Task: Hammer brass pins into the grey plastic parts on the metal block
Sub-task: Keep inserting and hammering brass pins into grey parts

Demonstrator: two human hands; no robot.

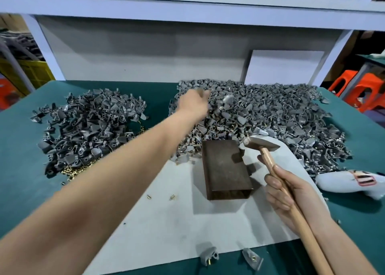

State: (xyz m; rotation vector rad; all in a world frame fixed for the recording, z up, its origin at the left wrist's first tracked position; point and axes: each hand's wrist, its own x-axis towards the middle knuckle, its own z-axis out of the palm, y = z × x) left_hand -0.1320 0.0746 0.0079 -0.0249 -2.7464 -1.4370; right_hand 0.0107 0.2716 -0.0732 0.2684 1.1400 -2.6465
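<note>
2 heaps of grey plastic parts (260, 116) behind dark, bare metal block (226, 168)

A workbench bay under white shelving

A green-topped table (25, 149) fills the lower frame, backed by a pale grey panel (145, 58) and a white shelf frame (187, 8); orange plastic stools (362, 91) stand at right, a yellow crate (31, 70) at left.
</note>
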